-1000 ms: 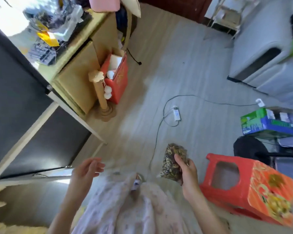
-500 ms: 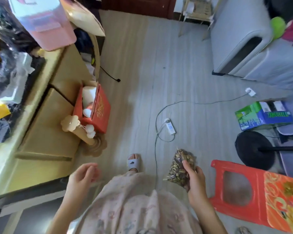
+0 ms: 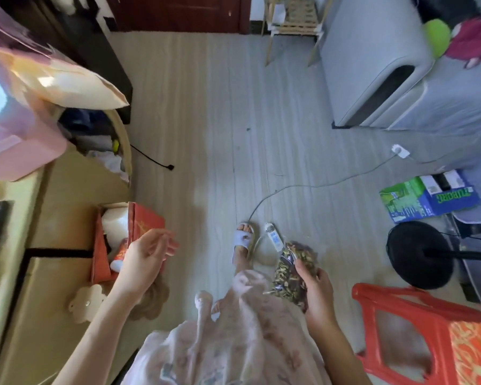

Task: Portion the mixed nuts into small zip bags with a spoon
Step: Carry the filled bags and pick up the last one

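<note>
Nuts bag (image 3: 293, 269): clear zip bag packed w/ mixed nuts, held upright-ish in front of the body, right of centre, above the floor (image 3: 214, 112).

L→R vs half a sec ago:
- Table edge (image 3: 9, 245) & pink box (image 3: 17, 151) on the far left now fill more of the view; camera has swung further down/left.
- Red carton (image 3: 142, 226) beside the table sits closer in, partly behind the left hand.
- Left hand (image 3: 146, 254): has risen a bit, fingers loosely curled, grip holding nothing, hovering over the carton.
- Slippered foot (image 3: 243, 240) is further fwd than before, next to the white power strip (image 3: 274, 240) & its cable.
- Right hand (image 3: 315, 287): grip stays closed on the nuts bag, fingers & thumb wrapped round its right edge; bag roughly same spot relative to the body.
- Red stool (image 3: 417, 329) lower right, just beside the right forearm.
- Black fan base (image 3: 417, 254) & green/blue box (image 3: 425, 201) beyond it, well apart from the hands.
</note>
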